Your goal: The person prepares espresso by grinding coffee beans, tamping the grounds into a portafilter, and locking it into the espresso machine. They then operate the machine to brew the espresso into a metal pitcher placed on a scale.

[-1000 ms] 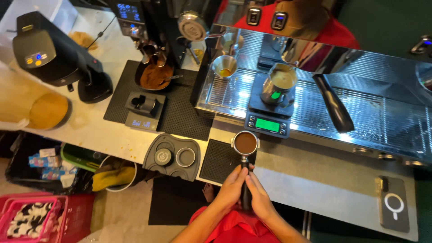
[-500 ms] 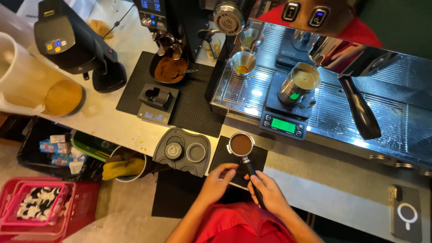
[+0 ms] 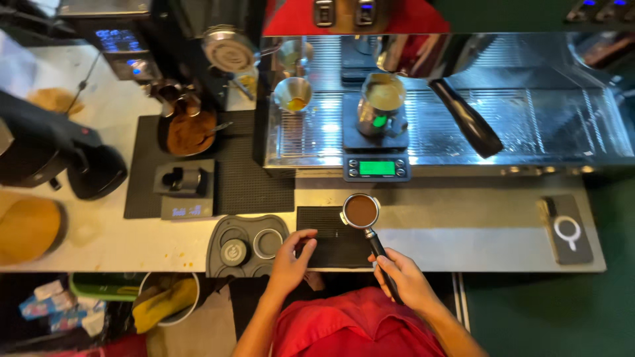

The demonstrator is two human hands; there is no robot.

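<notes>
1. The steel portafilter with a black handle (image 3: 362, 211), its basket full of brown ground coffee, rests on the black rubber tamping mat (image 3: 331, 228) at the bench (image 3: 463, 231) edge.
2. The right hand (image 3: 405, 281) is closed around its handle.
3. The left hand (image 3: 291, 261) lies loosely open, fingertips on the mat.

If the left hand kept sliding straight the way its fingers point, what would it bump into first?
The left hand rests at the near edge of the black mat, fingers pointing up and slightly right. Going straight on, it would probably meet the portafilter basket full of coffee grounds first, though height is hard to judge from above.
</notes>
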